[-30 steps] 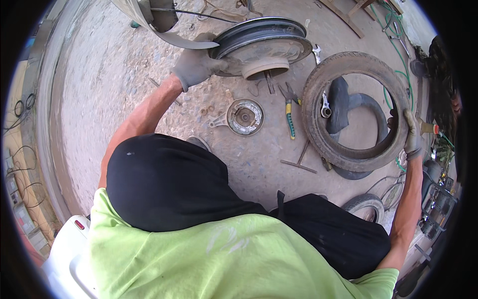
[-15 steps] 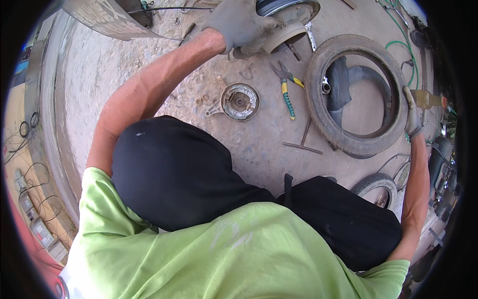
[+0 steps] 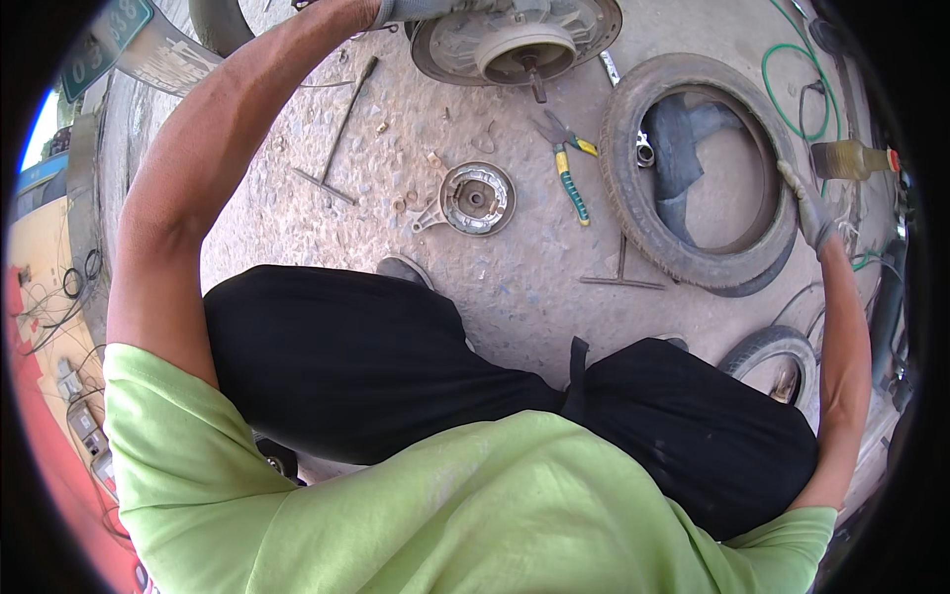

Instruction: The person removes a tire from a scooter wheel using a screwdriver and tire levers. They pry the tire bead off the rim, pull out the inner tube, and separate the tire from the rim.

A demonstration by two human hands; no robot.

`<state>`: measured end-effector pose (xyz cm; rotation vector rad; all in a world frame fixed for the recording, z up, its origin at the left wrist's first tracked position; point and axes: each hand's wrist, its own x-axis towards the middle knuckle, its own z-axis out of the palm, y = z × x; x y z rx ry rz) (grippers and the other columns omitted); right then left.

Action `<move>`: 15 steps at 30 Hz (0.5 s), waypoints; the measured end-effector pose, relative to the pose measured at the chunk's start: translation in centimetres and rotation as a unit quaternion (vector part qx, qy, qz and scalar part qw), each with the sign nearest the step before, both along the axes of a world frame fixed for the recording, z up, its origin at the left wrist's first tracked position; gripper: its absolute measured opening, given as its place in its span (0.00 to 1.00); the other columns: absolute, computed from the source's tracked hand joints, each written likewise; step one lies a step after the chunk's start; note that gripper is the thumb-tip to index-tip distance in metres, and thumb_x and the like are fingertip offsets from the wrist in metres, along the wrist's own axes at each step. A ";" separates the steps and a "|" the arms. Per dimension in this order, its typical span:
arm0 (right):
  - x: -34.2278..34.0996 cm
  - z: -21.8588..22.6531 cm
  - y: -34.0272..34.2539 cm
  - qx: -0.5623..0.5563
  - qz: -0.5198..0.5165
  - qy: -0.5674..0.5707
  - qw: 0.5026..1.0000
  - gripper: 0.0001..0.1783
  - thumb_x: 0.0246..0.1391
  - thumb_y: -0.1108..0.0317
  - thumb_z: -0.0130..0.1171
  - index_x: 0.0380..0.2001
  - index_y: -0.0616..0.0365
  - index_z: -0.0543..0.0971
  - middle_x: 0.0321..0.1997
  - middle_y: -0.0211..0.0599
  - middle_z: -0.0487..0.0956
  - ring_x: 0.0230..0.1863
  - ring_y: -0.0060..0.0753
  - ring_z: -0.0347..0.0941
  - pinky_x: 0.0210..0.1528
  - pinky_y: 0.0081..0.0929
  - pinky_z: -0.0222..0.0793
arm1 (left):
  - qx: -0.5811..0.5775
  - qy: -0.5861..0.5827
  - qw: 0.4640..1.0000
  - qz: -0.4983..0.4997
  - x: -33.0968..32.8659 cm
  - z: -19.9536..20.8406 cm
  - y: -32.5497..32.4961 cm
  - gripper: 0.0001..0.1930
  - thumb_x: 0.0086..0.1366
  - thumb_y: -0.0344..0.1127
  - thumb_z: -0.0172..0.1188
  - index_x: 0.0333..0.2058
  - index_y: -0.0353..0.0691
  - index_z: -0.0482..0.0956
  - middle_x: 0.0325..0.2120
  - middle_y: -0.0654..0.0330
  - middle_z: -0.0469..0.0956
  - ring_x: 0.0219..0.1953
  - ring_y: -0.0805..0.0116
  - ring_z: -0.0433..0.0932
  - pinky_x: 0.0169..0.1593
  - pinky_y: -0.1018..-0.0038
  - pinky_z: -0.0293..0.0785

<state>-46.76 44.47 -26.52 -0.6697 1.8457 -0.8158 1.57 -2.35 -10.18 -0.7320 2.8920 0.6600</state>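
At the top, a metal motor-scooter or motorcycle wheel (image 3: 594, 28) shows its round hub (image 3: 529, 49) and a protruding axle. My left hand (image 3: 435, 8), in a grey glove, is closed on this wheel; the frame's upper edge cuts off part of both. To the right, a worn black tire (image 3: 623, 188) lies over another dark tire or tube. My gloved right hand (image 3: 809, 203) grips the tire's right side, fingers bent over its edge. Inside its ring are a folded dark rubber tube (image 3: 678, 158) and a ring-ended metal tool (image 3: 645, 150).
A round brake plate with shoes (image 3: 477, 198) lies mid-floor beside small rings. Pliers with green-yellow grips (image 3: 569, 183) and T-handle wrenches (image 3: 336, 129) lie about. A bottle (image 3: 841, 161), green hose (image 3: 831, 109) and smaller tire (image 3: 767, 346) are on the right.
The wheel has come nearer and turned so its hub faces me, my left hand moving up with it. The tire has shifted slightly up and left. A T-handle wrench now shows on the left.
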 end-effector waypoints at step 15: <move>3.3 0.0 -2.4 0.141 0.004 0.126 0.982 0.41 0.61 0.50 0.76 0.67 0.67 0.73 0.61 0.44 0.82 0.60 0.34 0.79 0.65 0.35 0.76 | 0.051 0.038 0.988 0.139 -3.8 -3.5 -8.0 0.43 0.63 0.62 0.74 0.64 0.32 0.79 0.58 0.41 0.84 0.58 0.52 0.84 0.63 0.60 0.78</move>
